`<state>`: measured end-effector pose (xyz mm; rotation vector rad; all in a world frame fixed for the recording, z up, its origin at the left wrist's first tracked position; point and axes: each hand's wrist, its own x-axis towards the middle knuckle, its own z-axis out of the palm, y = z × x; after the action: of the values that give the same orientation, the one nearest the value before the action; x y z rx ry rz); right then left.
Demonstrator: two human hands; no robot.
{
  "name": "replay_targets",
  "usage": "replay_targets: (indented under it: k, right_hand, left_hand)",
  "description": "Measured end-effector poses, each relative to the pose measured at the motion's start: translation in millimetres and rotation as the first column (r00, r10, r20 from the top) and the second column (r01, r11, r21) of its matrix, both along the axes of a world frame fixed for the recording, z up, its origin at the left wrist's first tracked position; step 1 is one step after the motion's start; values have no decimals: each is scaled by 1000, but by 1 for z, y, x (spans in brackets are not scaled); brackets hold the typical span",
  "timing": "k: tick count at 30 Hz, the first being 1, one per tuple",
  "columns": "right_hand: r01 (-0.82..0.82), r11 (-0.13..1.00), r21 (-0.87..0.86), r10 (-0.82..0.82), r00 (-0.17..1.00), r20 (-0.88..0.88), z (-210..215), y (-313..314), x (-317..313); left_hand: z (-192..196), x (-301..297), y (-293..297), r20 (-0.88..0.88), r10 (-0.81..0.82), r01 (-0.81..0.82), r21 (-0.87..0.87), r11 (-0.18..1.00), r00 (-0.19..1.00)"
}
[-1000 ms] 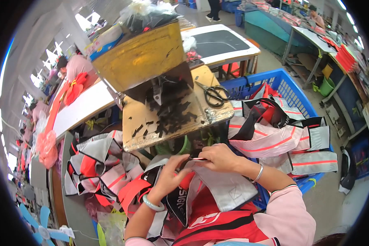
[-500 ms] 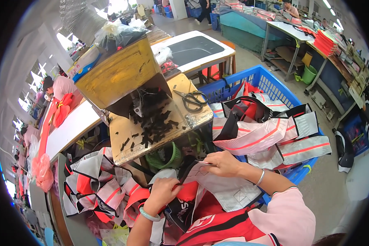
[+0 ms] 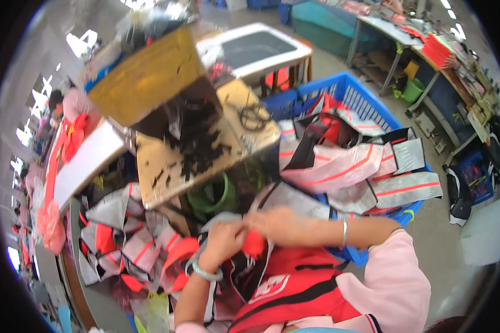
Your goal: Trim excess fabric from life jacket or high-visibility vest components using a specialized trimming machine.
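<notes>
My left hand (image 3: 224,242), with a pale bangle at the wrist, is closed on the edge of a sewn fabric piece (image 3: 297,201) in grey, black and red. My right hand (image 3: 278,226) has come up against the left one, over the same piece. Its fingers are smeared by motion, so their grip cannot be made out. The piece hangs down in front of my red apron (image 3: 294,272). Just beyond both hands stands a green plastic basket (image 3: 211,195), under the edge of a wooden board.
The wooden board (image 3: 250,145) carries black scraps, scissors (image 3: 254,116) and a yellow metal box (image 3: 150,75). To the right is a blue crate (image 3: 372,100) heaped with grey and red sewn pieces. More sewn pieces (image 3: 141,247) lie at the left. A person in pink sits further left.
My right hand has moved left, from the fabric's far corner to my left fingers. The left hand has stayed about in place. The whole view has shifted slightly and blurred.
</notes>
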<state>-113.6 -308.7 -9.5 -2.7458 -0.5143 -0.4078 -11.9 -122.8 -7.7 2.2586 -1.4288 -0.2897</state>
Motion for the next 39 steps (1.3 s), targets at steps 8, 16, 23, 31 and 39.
replay_targets:
  k: [8,16,23,31,39]
  right_hand:
    - [-24,999,-29,22,996,-81,33,-25,44]
    - [21,998,-52,-33,972,-234,31,-20,60]
    - [-10,996,-88,0,993,-116,33,-16,60]
    - [-23,985,-172,9,997,-80,29,-26,67]
    - [-129,991,-47,127,991,-45,57,-5,59]
  left_hand:
    - [36,28,17,-24,28,-27,40,999,999]
    - [18,18,33,171,72,-57,-87,995,983]
    - [12,20,34,160,60,-42,-117,992,985]
    - [19,14,43,327,-141,179,-89,980,934]
    - [45,14,64,190,-165,177,-49,983,968]
